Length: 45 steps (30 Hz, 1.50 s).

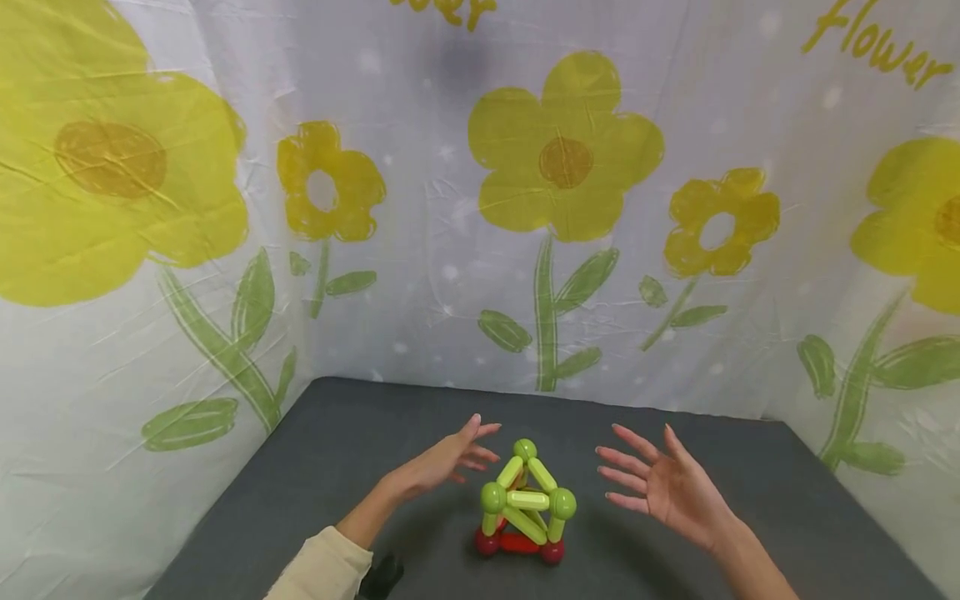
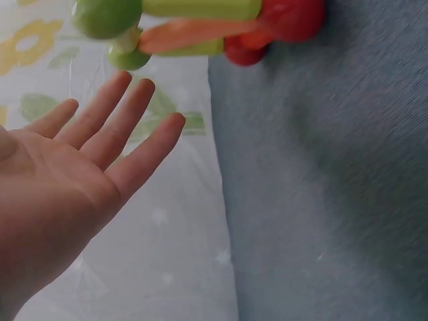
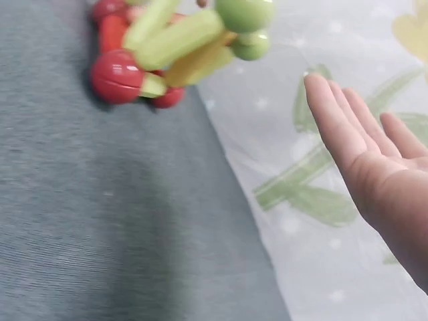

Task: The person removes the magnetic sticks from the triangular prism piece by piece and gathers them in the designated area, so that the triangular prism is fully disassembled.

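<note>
A small frame of toy balls and rods [image 1: 528, 500] stands on the dark table. Its lower balls are red, the upper ones green, joined by yellow-green, red and orange rods. To its left my left hand [image 1: 444, 458] hovers with fingers spread and slightly bent, touching nothing. On the other side my right hand [image 1: 675, 487] is held palm inward, fingers extended, apart from the frame. The left wrist view shows the left palm [image 2: 73, 160] below part of the toy frame [image 2: 200, 8]; in the right wrist view the right hand [image 3: 374, 154] is likewise apart from it.
The dark grey table [image 1: 360, 417] carries the toy frame. A white cloth [image 1: 420, 333] printed with yellow flowers hangs behind and along both sides. Something black [image 1: 382, 575] lies by the left sleeve [image 1: 326, 567].
</note>
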Each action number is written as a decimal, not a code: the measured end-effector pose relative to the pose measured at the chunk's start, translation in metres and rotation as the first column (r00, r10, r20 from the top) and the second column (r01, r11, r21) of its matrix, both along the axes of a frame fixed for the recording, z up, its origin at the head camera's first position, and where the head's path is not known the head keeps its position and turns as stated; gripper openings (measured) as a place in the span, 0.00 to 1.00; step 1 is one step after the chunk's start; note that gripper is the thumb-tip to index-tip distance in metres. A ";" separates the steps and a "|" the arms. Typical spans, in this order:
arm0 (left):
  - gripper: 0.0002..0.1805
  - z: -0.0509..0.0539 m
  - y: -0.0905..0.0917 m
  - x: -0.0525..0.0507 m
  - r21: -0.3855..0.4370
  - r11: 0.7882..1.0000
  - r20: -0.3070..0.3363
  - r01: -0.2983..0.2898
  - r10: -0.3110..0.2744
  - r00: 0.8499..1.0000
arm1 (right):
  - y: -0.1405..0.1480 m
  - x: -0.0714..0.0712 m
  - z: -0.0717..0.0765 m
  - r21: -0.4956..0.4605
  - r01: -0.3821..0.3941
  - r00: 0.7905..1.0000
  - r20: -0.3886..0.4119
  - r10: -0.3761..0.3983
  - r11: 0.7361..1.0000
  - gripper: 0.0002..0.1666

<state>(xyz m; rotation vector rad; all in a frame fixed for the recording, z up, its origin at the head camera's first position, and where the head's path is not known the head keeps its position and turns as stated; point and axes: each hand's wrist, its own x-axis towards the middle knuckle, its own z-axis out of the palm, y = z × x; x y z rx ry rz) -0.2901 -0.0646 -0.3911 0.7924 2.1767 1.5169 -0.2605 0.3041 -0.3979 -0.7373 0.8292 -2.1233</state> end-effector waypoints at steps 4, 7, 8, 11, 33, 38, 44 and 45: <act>0.39 -0.008 0.002 0.006 -0.007 1.000 0.008 0.003 -0.003 1.000 | -0.009 0.003 -0.010 0.044 -0.018 1.000 0.008 0.018 0.999 0.42; 0.39 -0.013 0.003 0.011 0.002 1.000 0.020 -0.002 0.002 1.000 | -0.016 0.004 -0.017 0.085 -0.027 1.000 0.018 0.026 0.996 0.42; 0.39 -0.014 0.003 0.013 0.014 1.000 0.031 -0.007 0.006 1.000 | -0.018 0.005 -0.018 0.100 -0.029 0.999 0.025 0.027 0.995 0.42; 0.40 -0.018 0.004 0.017 0.056 0.998 0.069 -0.012 0.009 0.998 | -0.024 0.006 -0.023 0.130 -0.034 0.998 0.064 0.026 0.991 0.42; 0.29 -0.040 0.006 0.013 0.232 0.971 0.118 -0.066 0.040 0.992 | -0.060 -0.002 -0.026 0.348 0.202 0.970 0.059 -0.236 0.915 0.37; 0.29 -0.041 0.005 0.004 0.238 0.967 0.091 -0.089 0.069 0.993 | -0.068 -0.009 -0.025 0.413 0.294 0.944 0.013 -0.328 0.862 0.36; 0.29 -0.048 0.007 -0.003 0.250 0.960 0.059 -0.123 0.112 0.992 | -0.077 -0.015 -0.028 0.462 0.399 0.904 -0.051 -0.425 0.792 0.33; 0.29 -0.049 0.008 -0.004 0.253 0.959 0.050 -0.128 0.119 0.992 | -0.078 -0.015 -0.028 0.468 0.411 0.898 -0.061 -0.435 0.783 0.32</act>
